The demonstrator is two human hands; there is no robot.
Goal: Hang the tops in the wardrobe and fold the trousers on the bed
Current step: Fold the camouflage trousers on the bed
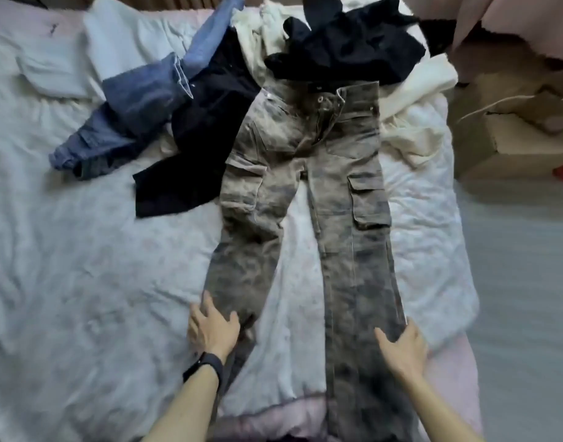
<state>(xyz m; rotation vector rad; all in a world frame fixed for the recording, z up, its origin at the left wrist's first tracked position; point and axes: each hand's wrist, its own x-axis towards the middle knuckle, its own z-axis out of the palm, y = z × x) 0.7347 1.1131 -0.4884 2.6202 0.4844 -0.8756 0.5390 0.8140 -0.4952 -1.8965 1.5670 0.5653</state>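
A pair of grey-brown mottled cargo trousers (305, 161) lies front up and spread flat down the middle of a bed (82, 282) with a pale, crumpled cover. The waist points away from the viewer and the two legs are parted. The fly is open. The top of the waistband is partly covered by a black garment (347, 46). The hem of the right leg runs out of the bottom of the frame, and the left hem is hidden by the person's forearm.

Two hands are in view. The left hand (211, 330), with a dark wristband (206, 365) behind it, rests flat on the lower left trouser leg with fingers spread. The right hand (401, 346) lies on the outer edge of the lower right leg, thumb spread wide on the cloth. Its fingers are blurred, and whether they tuck under the edge is unclear.

Four other garments are heaped at the far end: blue jeans (136, 103), a dark navy piece (203, 138) touching the trousers' left hip, a cream garment (414, 100), and the black one. Their shapes are too crumpled to tell tops from trousers, apart from the jeans.

One cardboard box (512, 138) sits beside the bed on the right, cut off by the frame.
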